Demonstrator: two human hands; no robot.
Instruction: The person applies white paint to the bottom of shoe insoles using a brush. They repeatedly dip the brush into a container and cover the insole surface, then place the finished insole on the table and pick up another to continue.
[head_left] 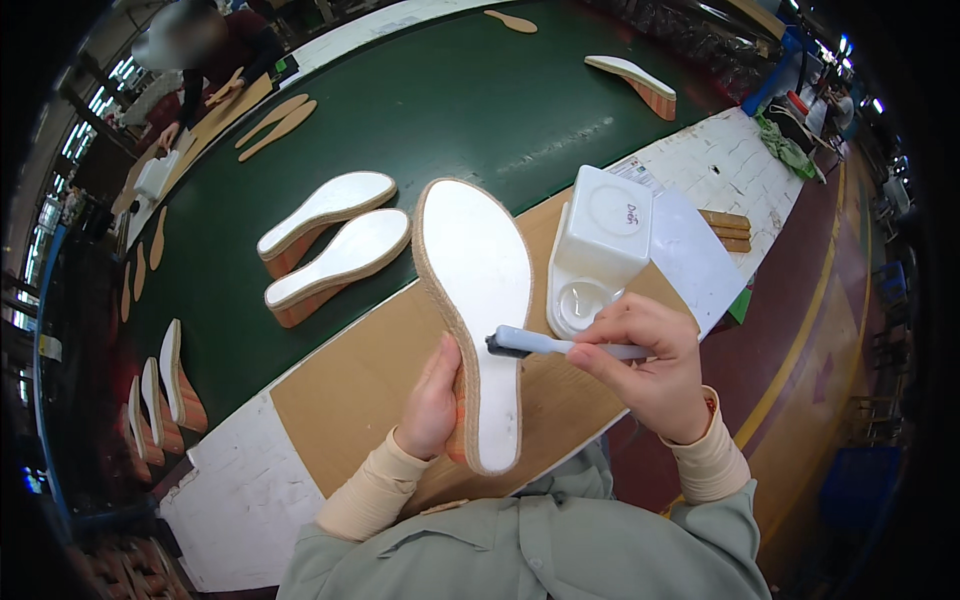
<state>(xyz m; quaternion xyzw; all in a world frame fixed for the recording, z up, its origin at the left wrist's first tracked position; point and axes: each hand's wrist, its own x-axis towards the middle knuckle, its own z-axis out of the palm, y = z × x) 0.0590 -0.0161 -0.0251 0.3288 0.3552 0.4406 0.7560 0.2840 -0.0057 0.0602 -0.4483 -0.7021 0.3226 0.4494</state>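
Note:
My left hand (433, 395) is closed round the heel side of a wedge shoe sole (478, 250), which has a white top and a braided rope edge. The sole is held up with its toe end pointing away from me. Between the thumb and fingers of my right hand (645, 365) is a pale brush (545, 342) with dark bristles. Its bristles lie against the white top, near the sole's narrow middle. Just beyond my right hand stands a white plastic dispenser (605, 225), with a round cup of clear liquid (582, 302) at its near end.
Cardboard (345, 415) covers the near bench. On the green belt (450, 90) lie a pair of wedge soles (340, 255), more at lower left (180, 380), one at far right (640, 85), and several tan insoles (280, 128). A person (215, 60) works across the belt.

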